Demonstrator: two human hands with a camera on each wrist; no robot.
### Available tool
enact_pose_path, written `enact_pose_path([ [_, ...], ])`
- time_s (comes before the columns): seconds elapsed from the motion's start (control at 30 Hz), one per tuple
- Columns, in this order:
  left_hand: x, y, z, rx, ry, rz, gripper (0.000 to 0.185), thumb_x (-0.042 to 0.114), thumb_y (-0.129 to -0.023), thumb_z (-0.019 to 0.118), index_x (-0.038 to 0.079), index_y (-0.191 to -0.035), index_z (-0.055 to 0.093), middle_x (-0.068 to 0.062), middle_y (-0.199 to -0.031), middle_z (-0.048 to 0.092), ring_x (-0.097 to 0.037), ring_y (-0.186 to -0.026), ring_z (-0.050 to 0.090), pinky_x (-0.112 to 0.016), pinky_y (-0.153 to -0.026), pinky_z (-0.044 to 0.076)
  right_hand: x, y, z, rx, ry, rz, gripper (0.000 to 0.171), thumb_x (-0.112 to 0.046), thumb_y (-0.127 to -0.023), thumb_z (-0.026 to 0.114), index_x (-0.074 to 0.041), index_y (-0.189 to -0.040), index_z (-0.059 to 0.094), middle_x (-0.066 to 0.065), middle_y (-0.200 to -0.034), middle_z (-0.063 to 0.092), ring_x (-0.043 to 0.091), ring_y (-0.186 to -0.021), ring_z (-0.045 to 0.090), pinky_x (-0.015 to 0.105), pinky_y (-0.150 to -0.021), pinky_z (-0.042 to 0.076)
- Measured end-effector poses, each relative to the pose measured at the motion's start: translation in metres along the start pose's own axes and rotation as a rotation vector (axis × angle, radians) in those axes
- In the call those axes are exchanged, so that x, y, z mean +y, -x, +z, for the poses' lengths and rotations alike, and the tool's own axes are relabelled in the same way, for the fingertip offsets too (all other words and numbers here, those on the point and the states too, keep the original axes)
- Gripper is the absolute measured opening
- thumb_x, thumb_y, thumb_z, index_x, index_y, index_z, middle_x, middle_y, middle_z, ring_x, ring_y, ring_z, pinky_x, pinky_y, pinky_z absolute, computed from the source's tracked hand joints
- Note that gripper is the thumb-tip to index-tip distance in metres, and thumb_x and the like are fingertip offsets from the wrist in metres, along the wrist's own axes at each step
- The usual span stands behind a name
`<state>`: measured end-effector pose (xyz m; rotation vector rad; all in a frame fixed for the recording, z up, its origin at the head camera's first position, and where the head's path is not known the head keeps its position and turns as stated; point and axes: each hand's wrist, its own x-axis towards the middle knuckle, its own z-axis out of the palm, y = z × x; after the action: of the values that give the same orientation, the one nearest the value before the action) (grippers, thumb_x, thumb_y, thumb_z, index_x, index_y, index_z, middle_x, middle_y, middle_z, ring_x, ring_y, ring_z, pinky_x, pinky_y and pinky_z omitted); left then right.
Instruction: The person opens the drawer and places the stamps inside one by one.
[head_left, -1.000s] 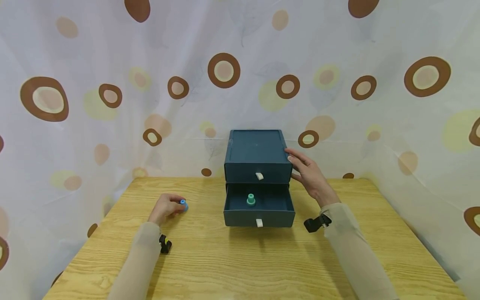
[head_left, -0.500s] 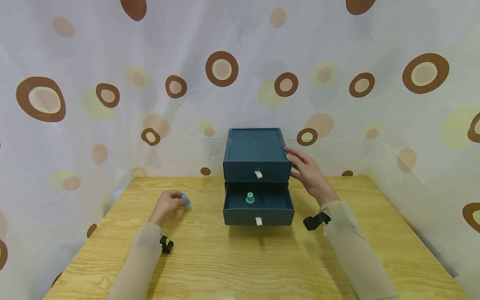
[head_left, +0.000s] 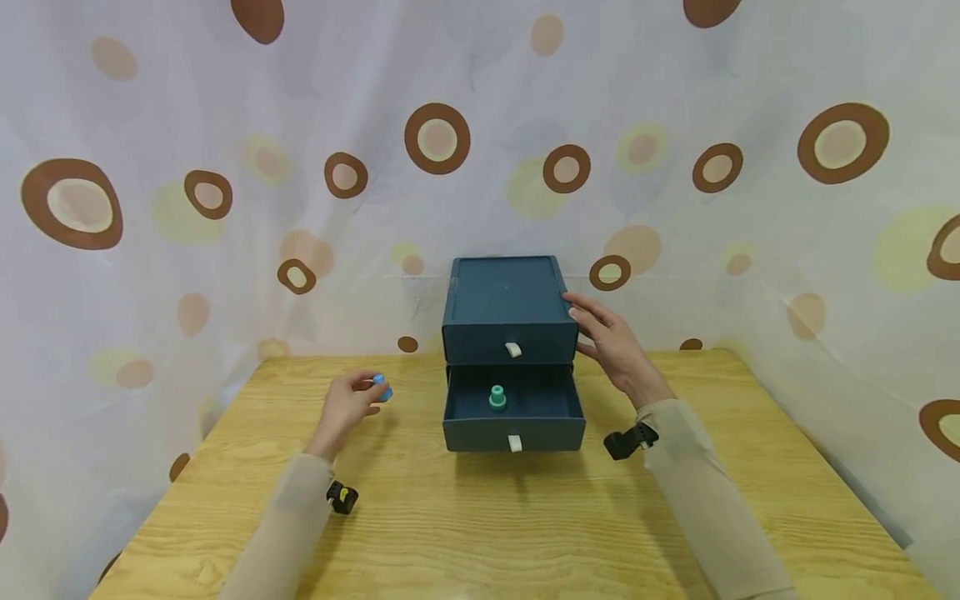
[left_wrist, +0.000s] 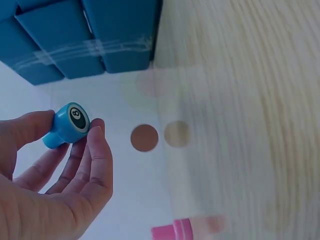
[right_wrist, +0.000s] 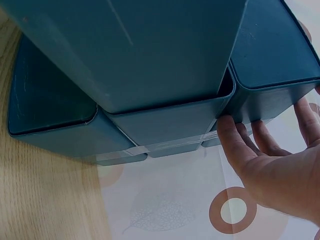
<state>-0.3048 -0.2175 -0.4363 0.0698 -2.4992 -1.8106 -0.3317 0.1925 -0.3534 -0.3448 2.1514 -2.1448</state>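
A dark blue two-drawer box (head_left: pixel 510 321) is set at the far middle of the wooden counter (head_left: pixel 480 517), its back against the spotted curtain (head_left: pixel 187 167). All places below are given relative to this box.

The upper drawer (head_left: pixel 510 350) is closed, with a white pull tab on its front. The lower drawer (head_left: pixel 513 410) is drawn out toward the near edge of the counter. A green stamp-shaped piece (head_left: pixel 497 397) is stood upright inside the lower drawer, near its back wall and slightly left of centre.

The left hand (head_left: pixel 351 406) is raised above the counter to the left of the box, level with the open drawer and clear of it. A small light blue stamp-shaped piece (head_left: pixel 382 389) is pinched between the thumb and the curled fingertips. In the left wrist view the same piece (left_wrist: pixel 67 125) is seen with a round black-and-white face marked 8. A pink object (left_wrist: pixel 175 231) is partly visible at the bottom edge of that view; what it is cannot be told.

The right hand (head_left: pixel 611 346) is laid against the right side of the box at the height of the upper drawer. Its fingers are extended, with the fingertips (right_wrist: pixel 227 127) touching the wall of the box; nothing is gripped.

A small black device is worn on each wrist.
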Motion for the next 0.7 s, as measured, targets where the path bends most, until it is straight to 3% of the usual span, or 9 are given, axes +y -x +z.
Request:
enact_pose_path([
  [0.17, 0.012, 0.003, 0.008, 0.017, 0.041, 0.017, 0.042, 0.017, -0.096, 0.064, 0.001, -0.135, 0.056, -0.020, -0.123, 0.060, -0.025, -0.101, 0.069, -0.042, -0.090, 0.057, 0.001, 0.000, -0.002, -0.001, 0.001, -0.008, 0.052, -0.038, -0.103, 0.049, -0.021, -0.152, 0.039, 0.004, -0.164, 0.018, 0.032, -0.150, 0.019, 0.057, -0.118, 0.024],
  [0.4, 0.017, 0.008, 0.014, 0.030, 0.064, 0.022, 0.036, 0.018, -0.096, 0.065, 0.000, -0.128, 0.061, -0.017, -0.123, 0.058, -0.025, -0.103, 0.066, -0.043, -0.093, 0.055, 0.003, 0.000, -0.002, -0.012, 0.006, 0.000, 0.053, -0.039, -0.103, 0.050, -0.022, -0.152, 0.039, 0.004, -0.164, 0.017, 0.031, -0.150, 0.019, 0.056, -0.118, 0.024],
  [0.7, 0.027, 0.013, 0.022, 0.064, 0.067, 0.076, 0.033, 0.020, -0.095, 0.065, 0.003, -0.124, 0.065, -0.014, -0.118, 0.064, -0.020, -0.098, 0.066, -0.039, -0.088, 0.057, 0.002, -0.002, -0.001, -0.006, -0.001, -0.001, 0.054, -0.039, -0.102, 0.050, -0.021, -0.152, 0.038, 0.004, -0.164, 0.018, 0.031, -0.150, 0.020, 0.056, -0.119, 0.023],
])
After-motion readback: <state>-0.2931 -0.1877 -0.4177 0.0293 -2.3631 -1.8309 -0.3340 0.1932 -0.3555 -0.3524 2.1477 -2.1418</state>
